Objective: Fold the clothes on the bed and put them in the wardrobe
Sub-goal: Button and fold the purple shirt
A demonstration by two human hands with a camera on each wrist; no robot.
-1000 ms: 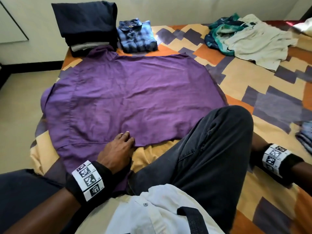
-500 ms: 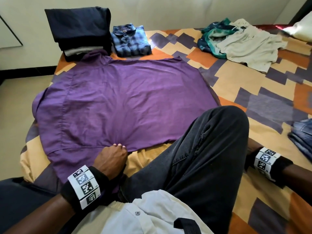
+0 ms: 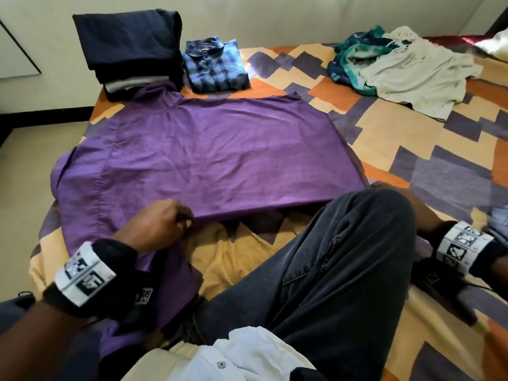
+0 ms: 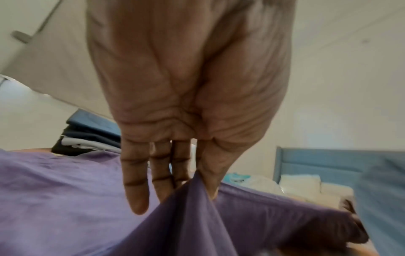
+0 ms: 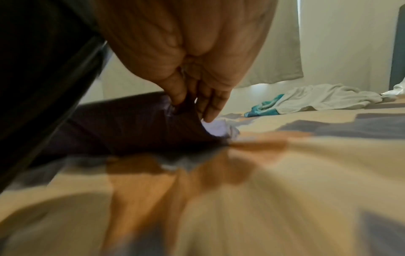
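Head view: purple shirt (image 3: 209,152) spread flat across centre of patterned bed (image 3: 412,138), collar toward 11 o'clock, near hem lifted off the sheet. Left hand (image 3: 159,224) at 7 o'clock, pinching that hem between thumb and fingers (image 4: 136,187), cloth peaked up under the grip in left wrist view. Right hand (image 5: 197,72) hidden behind raised knee in dark trousers (image 3: 338,265) at 4 o'clock; in right wrist view, blurred, seen gripping a dark fold of purple cloth beside the trouser leg. Folded dark stack (image 3: 132,48) at 11 o'clock, touching shirt collar; folded blue check shirt (image 3: 214,64) just beside it at 12 o'clock. Loose teal garment (image 3: 351,59) and pale garment (image 3: 417,72) heaped together at 2 o'clock, well apart from purple shirt.
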